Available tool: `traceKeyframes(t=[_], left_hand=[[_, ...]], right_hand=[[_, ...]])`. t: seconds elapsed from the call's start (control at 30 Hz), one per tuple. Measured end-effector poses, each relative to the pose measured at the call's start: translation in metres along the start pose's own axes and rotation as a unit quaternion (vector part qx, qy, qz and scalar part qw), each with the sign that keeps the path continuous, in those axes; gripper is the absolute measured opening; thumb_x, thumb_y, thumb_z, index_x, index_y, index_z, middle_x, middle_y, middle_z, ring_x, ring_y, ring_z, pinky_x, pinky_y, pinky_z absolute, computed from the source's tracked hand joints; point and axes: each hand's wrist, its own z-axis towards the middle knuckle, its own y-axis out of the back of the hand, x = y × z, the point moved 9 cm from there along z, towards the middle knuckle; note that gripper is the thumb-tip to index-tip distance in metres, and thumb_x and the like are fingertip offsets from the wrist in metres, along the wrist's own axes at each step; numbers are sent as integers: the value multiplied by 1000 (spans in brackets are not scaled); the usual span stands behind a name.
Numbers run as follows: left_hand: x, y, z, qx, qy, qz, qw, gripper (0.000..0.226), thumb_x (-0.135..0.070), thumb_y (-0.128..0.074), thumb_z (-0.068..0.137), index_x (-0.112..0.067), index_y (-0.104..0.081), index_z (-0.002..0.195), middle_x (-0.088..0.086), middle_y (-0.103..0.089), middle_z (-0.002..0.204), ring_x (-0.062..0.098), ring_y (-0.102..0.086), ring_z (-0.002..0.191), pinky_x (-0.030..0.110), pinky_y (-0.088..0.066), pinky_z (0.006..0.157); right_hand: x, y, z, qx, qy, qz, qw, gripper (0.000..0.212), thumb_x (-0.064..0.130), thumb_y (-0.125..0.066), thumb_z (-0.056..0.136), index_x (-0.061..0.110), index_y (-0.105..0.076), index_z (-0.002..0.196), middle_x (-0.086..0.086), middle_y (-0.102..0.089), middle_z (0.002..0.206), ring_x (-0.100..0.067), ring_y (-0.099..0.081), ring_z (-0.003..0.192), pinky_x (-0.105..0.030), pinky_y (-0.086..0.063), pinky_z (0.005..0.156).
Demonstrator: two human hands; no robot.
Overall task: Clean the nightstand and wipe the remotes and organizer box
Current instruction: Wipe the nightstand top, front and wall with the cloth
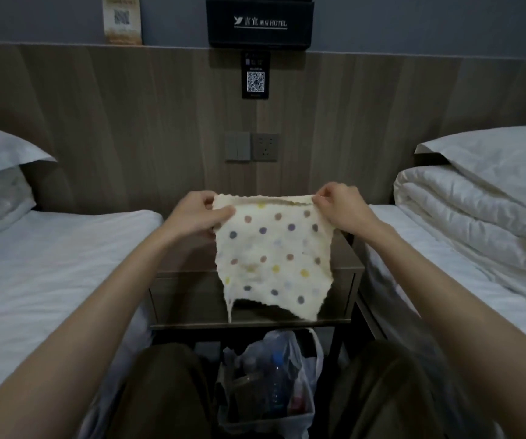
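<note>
A cream cloth with coloured dots [271,255] hangs spread out above the nightstand [188,280]. My left hand [196,213] pinches its upper left corner. My right hand [340,209] pinches the upper right corner. The cloth's frayed lower edge dangles in front of the nightstand's drawer front. Most of the nightstand top is hidden behind the cloth and my hands. The black organizer box [260,22] with white hotel lettering sits on the ledge above the wooden wall panel. No remotes show.
Beds with white sheets flank the nightstand, a pillow [2,160] at left, a folded duvet [476,210] and pillow at right. A bin lined with a plastic bag [274,381] holding bottles stands between my knees. A switch and socket [252,147] sit on the panel.
</note>
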Motion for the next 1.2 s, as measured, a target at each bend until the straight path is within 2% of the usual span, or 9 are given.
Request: traceKeyframes(t=[0.13,0.27,0.4,0.57,0.7,0.83,0.9,1.07,1.2], left_hand=[[-9,-13,7,3,56,-124,991,12,-16,-61,92,-5,-59,95,8,-61,77,13,-63,59,27,-56,49],[-25,-53,7,66,76,-214,972,21,-13,-56,96,-2,-55,114,16,-66,88,18,-67,62,27,-59,56],[-35,-63,22,47,70,-242,967,30,-31,-47,101,-12,-65,116,7,-66,101,12,-64,79,22,-54,53],[-44,-61,48,96,11,-222,970,68,-55,-13,101,-20,-69,119,-3,-67,105,10,-58,95,21,-50,71],[-52,-38,63,-13,-47,-230,972,30,-38,-47,99,-23,-67,115,-7,-66,118,10,-59,111,20,-48,75],[-41,-59,76,83,-18,-200,976,98,-41,-80,70,-31,-25,150,-4,-46,143,11,-47,129,38,-44,103],[-44,-75,80,137,-16,-210,968,102,-28,-82,71,-24,-20,153,1,-57,137,11,-58,120,31,-50,95],[-56,-68,100,117,-34,-279,953,74,-2,-70,82,-16,-35,146,7,-71,114,15,-70,99,24,-57,75],[-74,-44,116,73,-83,-250,962,72,-1,-72,81,-19,-40,143,9,-71,110,16,-69,99,27,-56,85]], right_hand=[[-1,-12,4,27,-104,227,968,19,16,-56,93,10,-59,75,-7,-62,77,-18,-61,68,-29,-55,58],[24,-37,9,87,-116,362,921,2,10,-58,94,11,-58,95,-9,-63,98,-12,-62,78,-22,-57,60],[41,-46,18,155,-57,423,891,24,12,-65,90,10,-62,114,-8,-69,109,-19,-68,96,-35,-55,87],[28,-25,34,72,-39,382,920,44,8,-73,84,5,-56,125,-2,-72,99,-14,-70,85,-28,-56,72],[26,5,48,15,-27,405,914,37,3,-66,88,7,-53,122,-1,-70,93,-9,-68,74,-23,-56,59],[36,39,64,-5,28,447,894,43,2,-65,89,13,-47,126,-2,-68,99,-13,-69,82,-25,-58,62],[34,51,75,-11,32,453,891,46,5,-65,89,15,-44,129,-2,-68,101,-14,-70,84,-28,-59,64],[10,79,95,-144,43,180,972,45,12,-63,90,16,-41,129,1,-63,90,-4,-62,62,-11,-44,49],[-13,62,108,-100,-8,54,994,55,31,-68,86,14,-39,129,-5,-58,105,-20,-58,85,-33,-53,74]])
